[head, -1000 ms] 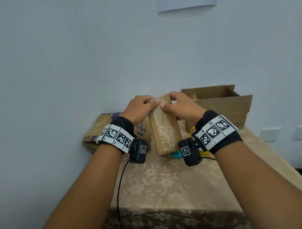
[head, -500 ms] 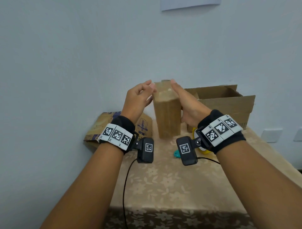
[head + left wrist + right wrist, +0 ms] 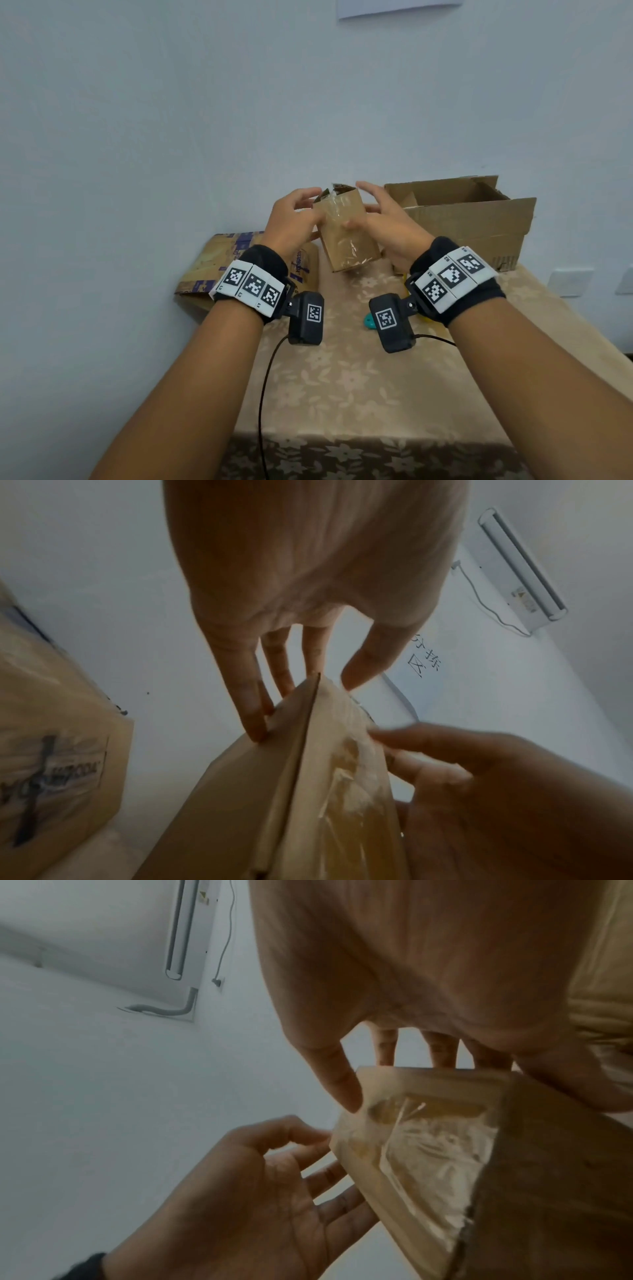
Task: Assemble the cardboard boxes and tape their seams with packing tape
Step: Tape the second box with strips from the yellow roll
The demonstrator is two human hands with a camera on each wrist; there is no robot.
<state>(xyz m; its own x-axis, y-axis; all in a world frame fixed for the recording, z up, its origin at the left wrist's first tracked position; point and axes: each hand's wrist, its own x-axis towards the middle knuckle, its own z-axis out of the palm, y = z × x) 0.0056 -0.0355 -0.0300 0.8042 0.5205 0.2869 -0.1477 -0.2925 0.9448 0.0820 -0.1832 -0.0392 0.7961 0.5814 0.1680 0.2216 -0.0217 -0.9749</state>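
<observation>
A small cardboard box (image 3: 347,236) is tipped back between my hands just above the tablecloth, and its near face is covered with wrinkled clear tape (image 3: 344,240). My left hand (image 3: 313,205) holds its upper left corner, thumb on the taped face and fingers along the side (image 3: 253,715). From the other side my right hand (image 3: 359,205) grips the top, thumb on the front and fingers over the far edge (image 3: 387,1053). The box's top end (image 3: 337,190) looks partly open, with a scrap of tape there.
A large open cardboard box (image 3: 479,222) stands at the back right of the table (image 3: 342,394). Flattened printed cardboard (image 3: 222,267) lies at the back left against the wall. A teal object (image 3: 370,320) and something yellow (image 3: 424,317) lie under my right wrist.
Half a second ago the small box stood upright between my flat hands. Now it is tipped with the taped face towards me, and both hands have closed on its top.
</observation>
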